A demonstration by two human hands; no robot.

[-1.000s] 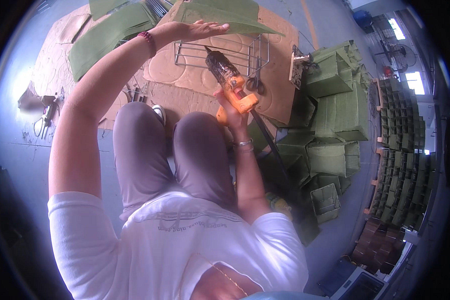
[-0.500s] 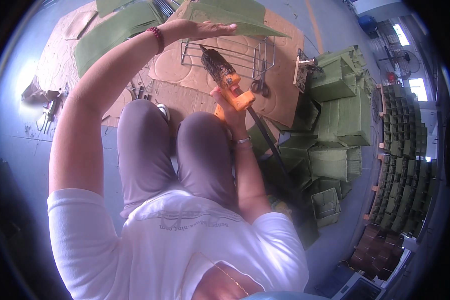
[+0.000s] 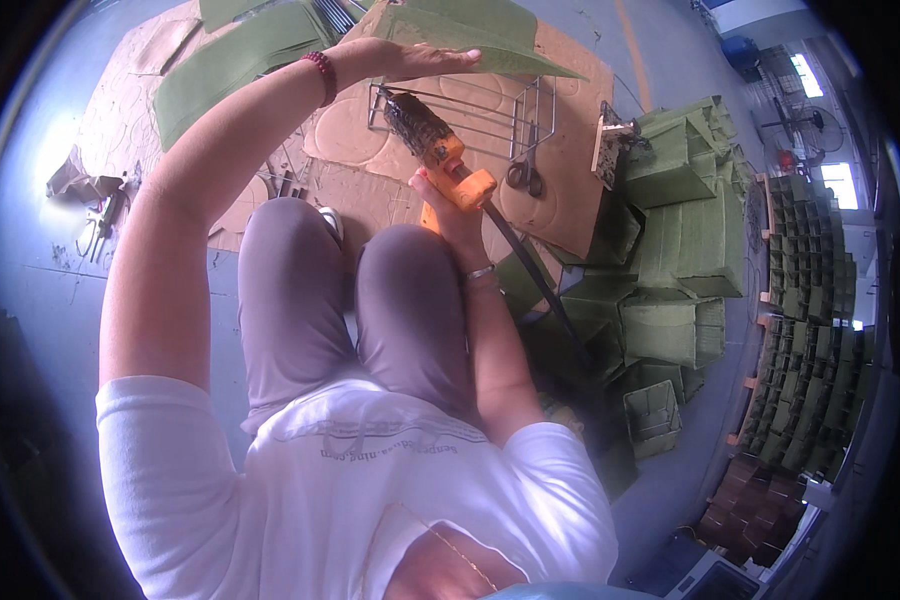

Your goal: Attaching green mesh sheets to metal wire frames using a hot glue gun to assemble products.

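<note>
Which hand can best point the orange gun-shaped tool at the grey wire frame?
Probably the right hand: it grips the orange gun-shaped tool, aimed toward the grey wire frame. The left hand is outstretched at the green sheet.

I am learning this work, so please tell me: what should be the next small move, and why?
Perhaps the right hand should ease the orange tool slightly toward the green sheet: the left hand lies along its near edge, and the dark nozzle appears short of it.

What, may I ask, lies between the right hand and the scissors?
In the head view, part of the glue gun and bare cardboard lie between the right hand and scissors.
</note>
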